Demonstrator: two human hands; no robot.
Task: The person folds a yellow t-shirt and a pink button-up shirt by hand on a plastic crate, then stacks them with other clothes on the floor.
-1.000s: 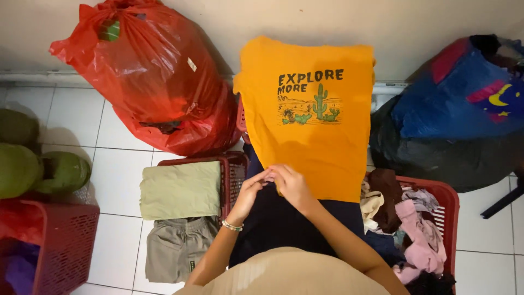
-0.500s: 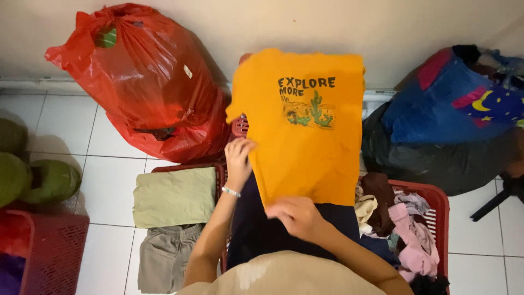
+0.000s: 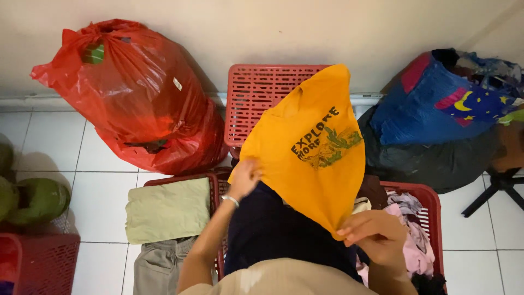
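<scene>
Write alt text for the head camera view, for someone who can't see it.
Two bare hands, left hand and right hand, hold an orange T-shirt tilted above red laundry baskets; a red plastic bag sits left.

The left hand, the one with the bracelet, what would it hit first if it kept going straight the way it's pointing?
Probably the upright red basket: the left hand, gripping the orange shirt, points up toward it, though depth is unclear.

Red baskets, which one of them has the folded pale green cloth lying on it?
The low red basket left of the person's lap, with the folded pale green cloth on top. The upright basket at the wall is bare; the right basket holds loose clothes.
</scene>
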